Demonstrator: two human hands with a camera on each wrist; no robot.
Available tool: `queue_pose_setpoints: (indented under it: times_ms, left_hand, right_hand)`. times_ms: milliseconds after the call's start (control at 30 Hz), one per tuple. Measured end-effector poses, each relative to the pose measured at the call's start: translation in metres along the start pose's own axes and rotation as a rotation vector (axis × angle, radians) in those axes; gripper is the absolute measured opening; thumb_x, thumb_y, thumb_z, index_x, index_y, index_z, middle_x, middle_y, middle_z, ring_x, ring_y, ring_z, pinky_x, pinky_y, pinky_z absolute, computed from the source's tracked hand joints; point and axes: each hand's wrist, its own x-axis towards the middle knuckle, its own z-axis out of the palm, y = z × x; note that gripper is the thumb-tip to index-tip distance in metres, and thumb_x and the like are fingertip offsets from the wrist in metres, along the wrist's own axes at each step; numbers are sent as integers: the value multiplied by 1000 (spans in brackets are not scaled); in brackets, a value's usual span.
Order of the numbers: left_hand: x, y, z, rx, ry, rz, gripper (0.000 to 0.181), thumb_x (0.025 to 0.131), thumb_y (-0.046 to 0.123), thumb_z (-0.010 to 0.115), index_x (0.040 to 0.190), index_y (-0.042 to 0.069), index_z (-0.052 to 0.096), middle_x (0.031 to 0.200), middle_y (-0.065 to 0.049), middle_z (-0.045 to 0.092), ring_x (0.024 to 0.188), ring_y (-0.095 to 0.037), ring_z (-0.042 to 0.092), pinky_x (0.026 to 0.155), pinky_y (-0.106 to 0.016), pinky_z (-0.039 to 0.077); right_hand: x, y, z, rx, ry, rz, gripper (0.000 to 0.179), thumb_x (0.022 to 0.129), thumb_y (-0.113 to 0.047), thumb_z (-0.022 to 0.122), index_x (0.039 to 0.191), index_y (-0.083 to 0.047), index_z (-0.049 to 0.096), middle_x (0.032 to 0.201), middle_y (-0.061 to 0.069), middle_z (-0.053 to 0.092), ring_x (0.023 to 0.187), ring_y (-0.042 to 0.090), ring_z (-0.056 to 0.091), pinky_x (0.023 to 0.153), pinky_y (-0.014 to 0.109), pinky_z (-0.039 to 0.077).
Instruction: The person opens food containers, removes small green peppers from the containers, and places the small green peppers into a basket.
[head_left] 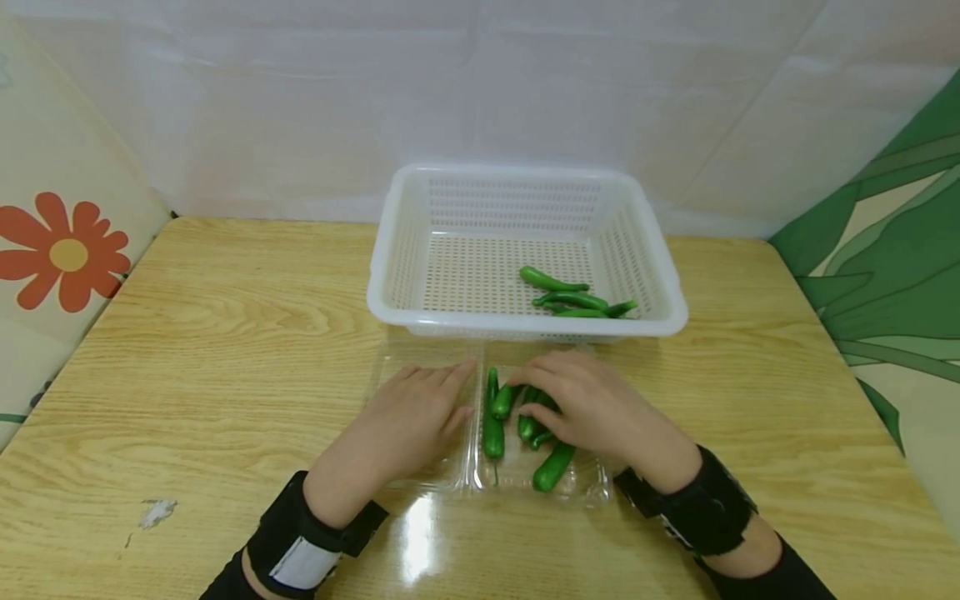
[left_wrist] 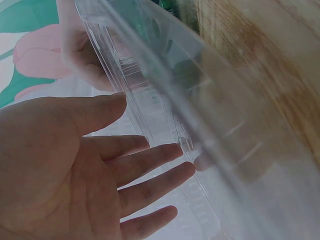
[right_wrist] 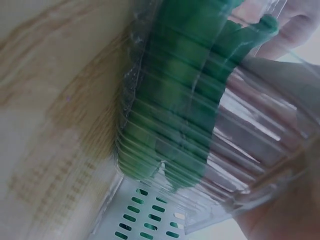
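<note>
A clear plastic clamshell box lies unfolded on the table, its lid half to the left. Several green chili peppers rest in its right half. My left hand is over the lid half, its fingers nearly straight and near the clear plastic, holding nothing. Over the filled half, my right hand bends its thumb and fingers around green peppers; its fingertips are partly hidden. In the right wrist view, peppers show through the ribbed clear wall, with part of the hand behind it.
A white perforated plastic basket stands just behind the box, with several green peppers at its front right. The wooden table has a worn patch at front left. A white cloth hangs behind.
</note>
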Motion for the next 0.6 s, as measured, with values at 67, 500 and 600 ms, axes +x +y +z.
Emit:
queue_pose_setpoints:
  times_ms: [67, 500, 600]
  left_hand:
    - [0, 0, 0, -3, -2, -2, 57, 102, 31, 56, 149, 2, 42, 139, -15, 57, 126, -31, 55, 109, -48, 39]
    - [1, 1, -1, -9, -2, -3, 57, 102, 30, 56, 149, 1, 42, 139, -15, 57, 126, -32, 55, 110, -48, 39]
    - [1, 1, -1, -7, -2, 0, 57, 102, 30, 56, 149, 0, 42, 139, -16, 57, 126, -32, 55, 110, -48, 39]
  right_hand:
    - [0, -1, 0, 1, -1, 0, 38, 82, -19, 83, 117, -11, 71, 110, 2, 69, 102, 20, 65, 91, 41, 53]
    - [1, -1, 4, -3, 25, -12, 36, 82, -19, 84, 115, -10, 71, 111, 2, 69, 103, 22, 65, 93, 42, 53]
    - [1, 0, 5, -4, 27, -10, 36, 82, -20, 83, 114, -9, 71, 113, 4, 69, 105, 23, 65, 94, 43, 52]
